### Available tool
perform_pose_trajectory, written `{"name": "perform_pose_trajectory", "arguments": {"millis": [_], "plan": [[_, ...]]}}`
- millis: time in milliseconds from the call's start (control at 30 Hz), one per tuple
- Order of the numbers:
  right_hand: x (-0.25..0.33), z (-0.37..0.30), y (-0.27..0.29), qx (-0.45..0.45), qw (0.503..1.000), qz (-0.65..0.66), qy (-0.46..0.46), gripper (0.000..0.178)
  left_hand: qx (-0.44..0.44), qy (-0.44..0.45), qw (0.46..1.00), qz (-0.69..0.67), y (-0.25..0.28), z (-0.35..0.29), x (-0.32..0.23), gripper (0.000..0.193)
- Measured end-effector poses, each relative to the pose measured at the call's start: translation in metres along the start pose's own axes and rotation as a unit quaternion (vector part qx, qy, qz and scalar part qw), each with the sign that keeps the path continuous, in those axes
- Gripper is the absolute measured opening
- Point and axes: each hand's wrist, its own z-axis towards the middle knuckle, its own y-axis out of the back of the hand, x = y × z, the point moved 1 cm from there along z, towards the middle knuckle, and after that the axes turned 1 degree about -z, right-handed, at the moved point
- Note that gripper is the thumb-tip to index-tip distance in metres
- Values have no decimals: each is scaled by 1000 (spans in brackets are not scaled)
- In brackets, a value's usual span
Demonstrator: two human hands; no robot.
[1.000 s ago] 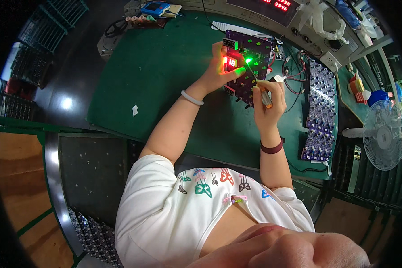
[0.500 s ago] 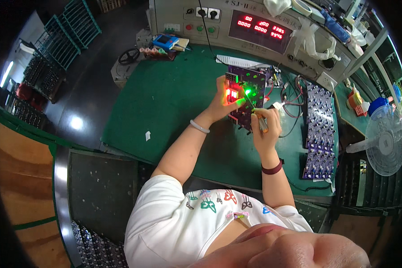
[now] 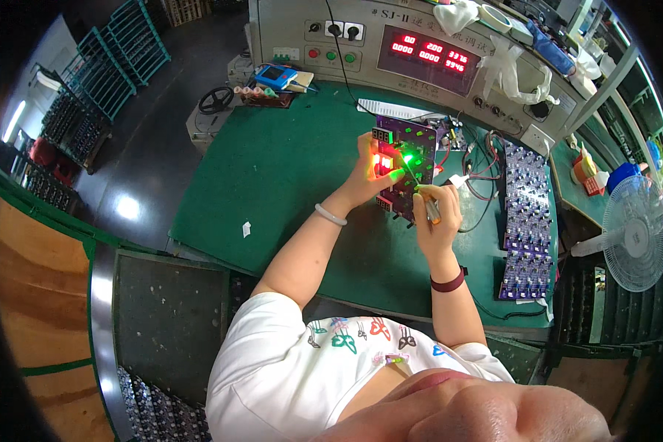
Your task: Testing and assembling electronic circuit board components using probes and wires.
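Observation:
A purple circuit board [image 3: 421,138] with lit red digits and a bright green light is held tilted above the green bench. Along its left edge, my left hand [image 3: 362,182] grips it, thumb across the front and lit red and green by the glow. My right hand [image 3: 443,215] is closed round the orange-and-yellow handle of a screwdriver [image 3: 434,213]. The thin shaft points up and left over the board's face, its end near the green light. Glare hides whether the tip touches anything.
Purple circuit boards [image 3: 527,195] lie in a column at the bench's right. Behind stands a grey test panel [image 3: 438,85] with red readouts. Wires [image 3: 486,177] lie right of the held board. A blue handheld meter [image 3: 275,76] rests back left; a white fan [image 3: 632,234] is far right.
Both hands keep their hold on the board and the screwdriver, with only a slight shift. The whole view has moved slightly, and some panel digits differ.

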Motion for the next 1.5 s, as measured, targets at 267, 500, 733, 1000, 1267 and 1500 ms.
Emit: {"name": "perform_pose_trajectory", "arguments": {"millis": [267, 500, 733, 1000, 1267, 1500], "plan": [[-2, 0, -1, 2, 1000, -6, -7, 14, 6, 4, 1000, -1, 1, 4, -1, 78], [-3, -2, -2, 0, 1000, -2, -3, 14, 6, -43, 998, 41, 2, 4, 5, 79], [-4, -1, -1, -2, 1000, -1, 1, 15, 16, 12, 1000, -3, 0, 3, -4, 78], [-3, -1, -1, -4, 1000, -2, 2, 14, 9, 3, 1000, -9, -1, 3, -5, 77], [-3, -2, -1, -5, 1000, -1, 0, 14, 13, 11, 1000, -11, 1, 2, -5, 78], [-4, -2, -1, -4, 1000, -3, 3, 14, 7, -16, 999, 31, 1, 4, -2, 78]]}}
